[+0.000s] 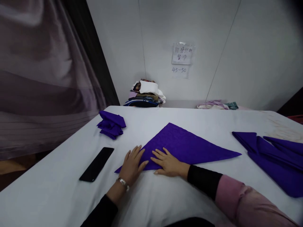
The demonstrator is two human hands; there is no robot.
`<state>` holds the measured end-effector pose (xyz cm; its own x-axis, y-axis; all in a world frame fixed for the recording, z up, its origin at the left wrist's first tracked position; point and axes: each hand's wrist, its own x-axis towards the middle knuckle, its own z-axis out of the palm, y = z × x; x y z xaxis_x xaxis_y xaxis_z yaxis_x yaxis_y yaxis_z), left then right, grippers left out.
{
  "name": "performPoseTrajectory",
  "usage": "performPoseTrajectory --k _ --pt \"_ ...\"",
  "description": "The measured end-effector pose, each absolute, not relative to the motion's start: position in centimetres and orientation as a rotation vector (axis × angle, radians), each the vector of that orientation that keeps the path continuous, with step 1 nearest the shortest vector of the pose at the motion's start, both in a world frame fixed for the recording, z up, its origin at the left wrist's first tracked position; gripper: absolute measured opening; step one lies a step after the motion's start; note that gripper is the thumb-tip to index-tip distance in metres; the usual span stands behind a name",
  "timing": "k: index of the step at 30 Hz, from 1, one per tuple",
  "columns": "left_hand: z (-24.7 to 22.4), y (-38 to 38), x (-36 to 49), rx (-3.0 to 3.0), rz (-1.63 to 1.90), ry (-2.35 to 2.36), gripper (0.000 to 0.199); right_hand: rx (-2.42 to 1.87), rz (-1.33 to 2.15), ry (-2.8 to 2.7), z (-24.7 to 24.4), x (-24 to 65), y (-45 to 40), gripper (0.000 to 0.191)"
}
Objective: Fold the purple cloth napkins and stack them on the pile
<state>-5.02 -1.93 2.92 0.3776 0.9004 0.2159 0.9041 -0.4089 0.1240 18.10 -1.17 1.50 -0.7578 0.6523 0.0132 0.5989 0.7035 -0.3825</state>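
A purple cloth napkin (187,145), folded into a wide triangle, lies on the white-covered table with one corner pointing away from me. My left hand (133,165) rests at the napkin's left side, fingers spread, partly over its left end. Flat on the cloth near the front edge lies my right hand (168,163), its fingers apart and pointing left. Neither hand grips anything. Part of the napkin's lower left is hidden under my hands.
A black phone (97,164) lies left of my left hand. Behind it sits a folded purple napkin bundle (111,124). More purple cloth (276,157) spreads at the right. Stacked clothes (146,93) stand beyond the table (146,115), below a handwritten paper sign (182,54).
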Motion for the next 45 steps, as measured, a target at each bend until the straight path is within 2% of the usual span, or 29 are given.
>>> performPoseTrajectory --k 5,12,25,30,33,36,42,45 --pt "0.4 -1.7 -3.2 -2.699 -0.025 -1.739 0.067 -1.029 0.522 -2.762 2.0 18.2 -1.6 0.074" --pt "0.6 -1.6 -3.3 -2.663 0.089 -1.781 0.069 -1.212 0.471 -2.679 1.8 22.9 -3.0 0.077" --pt "-0.3 -0.9 -3.7 -2.625 0.118 -1.755 0.073 -2.259 0.236 -2.092 0.1 45.5 -7.4 0.071" --pt "-0.1 -1.0 -3.5 -2.617 0.124 -1.771 0.073 -2.505 0.198 -1.860 -0.2 50.5 -7.7 0.066" --pt "0.0 -1.1 -3.4 -2.626 0.116 -1.782 0.073 -2.491 0.097 -1.832 0.2 49.1 -7.2 0.066" --pt "0.0 -1.1 -3.4 -2.628 0.113 -1.783 0.073 -2.263 0.013 -1.999 1.3 44.2 -6.5 0.070" --pt "0.0 -1.2 -3.5 -2.634 0.089 -1.773 0.073 -1.654 0.436 -2.418 3.0 31.3 -4.3 0.076" --pt "0.2 -1.3 -3.4 -2.632 0.089 -1.786 0.072 -1.501 0.593 -2.514 2.8 28.1 -2.9 0.078"
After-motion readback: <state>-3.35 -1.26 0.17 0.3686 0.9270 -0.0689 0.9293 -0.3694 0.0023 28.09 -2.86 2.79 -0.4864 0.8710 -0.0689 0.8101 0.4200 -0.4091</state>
